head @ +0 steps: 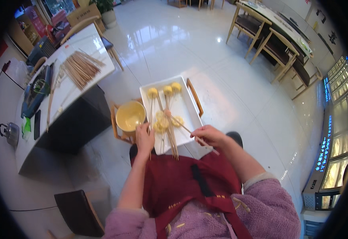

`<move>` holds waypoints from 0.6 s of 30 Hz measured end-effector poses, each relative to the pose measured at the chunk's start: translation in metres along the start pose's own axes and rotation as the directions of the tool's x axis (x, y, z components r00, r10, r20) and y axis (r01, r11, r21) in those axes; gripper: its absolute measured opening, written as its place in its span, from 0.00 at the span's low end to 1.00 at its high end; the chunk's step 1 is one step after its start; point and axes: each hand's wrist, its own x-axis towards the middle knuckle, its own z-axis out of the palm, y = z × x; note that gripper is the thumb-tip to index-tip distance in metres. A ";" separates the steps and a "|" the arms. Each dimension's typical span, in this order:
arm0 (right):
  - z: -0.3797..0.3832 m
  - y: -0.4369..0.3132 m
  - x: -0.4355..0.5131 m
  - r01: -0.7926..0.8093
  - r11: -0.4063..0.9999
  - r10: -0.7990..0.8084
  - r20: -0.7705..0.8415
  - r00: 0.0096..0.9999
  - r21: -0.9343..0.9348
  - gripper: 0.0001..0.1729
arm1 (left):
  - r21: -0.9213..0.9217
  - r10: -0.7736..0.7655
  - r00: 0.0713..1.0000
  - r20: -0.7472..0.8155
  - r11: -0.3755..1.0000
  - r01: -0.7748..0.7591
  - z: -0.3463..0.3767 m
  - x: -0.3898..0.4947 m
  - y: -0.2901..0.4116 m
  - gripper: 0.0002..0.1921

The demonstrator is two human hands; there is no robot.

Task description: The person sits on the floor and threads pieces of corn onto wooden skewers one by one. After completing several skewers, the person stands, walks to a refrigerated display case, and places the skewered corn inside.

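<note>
A white rectangular tray [196, 115] lies before me, holding yellow ridged food pieces on wooden skewers [171, 140]. Three rounded yellow pieces [168, 90] sit at its far end, and flatter yellow pieces [162, 124] cluster near the middle. At the tray's left edge, my left hand [145, 139] pinches a thin skewer [151, 110] that runs up to the far-left yellow piece. My right hand [208, 136], over the tray's right side, grips a stick [183, 125] pointing into the tray. A small pinkish piece [168, 113] is at that stick's far end; what it is, I cannot tell.
A yellow bowl [130, 115] stands left of the tray on a wooden-armed chair [114, 118]. Many loose skewers [81, 67] lie on the white table [100, 56] at left, with a phone-like black object [37, 125]. A kettle [11, 133] stands beyond. Chairs [251, 25] line another table at right.
</note>
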 end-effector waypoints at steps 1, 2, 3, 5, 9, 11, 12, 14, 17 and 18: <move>-0.005 -0.002 -0.010 -0.040 0.998 0.039 0.028 0.999 0.047 0.11 | -0.023 0.024 0.999 -0.027 0.999 -0.024 0.000 -0.003 0.002 0.18; -0.007 -0.002 -0.019 -0.055 0.998 0.053 0.039 0.998 0.040 0.11 | -0.061 0.015 1.000 -0.009 0.998 -0.015 0.000 -0.004 0.004 0.17; -0.009 0.001 -0.026 -0.065 0.997 0.063 0.054 0.997 0.041 0.12 | -0.102 0.007 1.000 -0.005 0.995 -0.008 -0.001 -0.004 0.005 0.17; -0.010 0.007 -0.035 -0.075 0.997 0.075 0.025 0.997 0.010 0.12 | -0.090 -0.007 0.999 0.032 0.996 0.009 0.000 -0.006 0.007 0.16; -0.011 0.015 -0.042 -0.074 0.997 0.074 0.028 0.997 0.001 0.11 | -0.077 -0.019 0.999 0.037 0.997 0.022 0.002 -0.012 0.009 0.16; -0.011 0.017 -0.042 -0.057 0.998 0.057 0.024 0.998 0.000 0.11 | -0.122 -0.030 0.999 0.036 0.992 0.034 0.004 -0.014 0.008 0.15; -0.011 0.017 -0.041 -0.043 0.999 0.043 0.020 0.999 -0.005 0.11 | -0.143 -0.070 0.996 0.056 0.987 0.077 0.005 -0.016 0.009 0.15; -0.010 0.018 -0.037 -0.035 0.999 0.035 -0.004 0.999 -0.003 0.10 | -0.196 -0.021 0.999 -0.026 0.981 0.015 0.004 -0.020 0.011 0.13; -0.010 0.020 -0.026 -0.032 0.999 0.029 -0.092 0.995 -0.035 0.10 | -0.268 -0.013 0.990 -0.141 0.963 -0.026 -0.001 -0.036 0.021 0.08; -0.009 0.022 -0.022 -0.016 0.997 0.004 -0.145 0.989 -0.081 0.11 | -0.312 0.000 0.981 -0.196 0.948 -0.062 -0.002 -0.045 0.026 0.07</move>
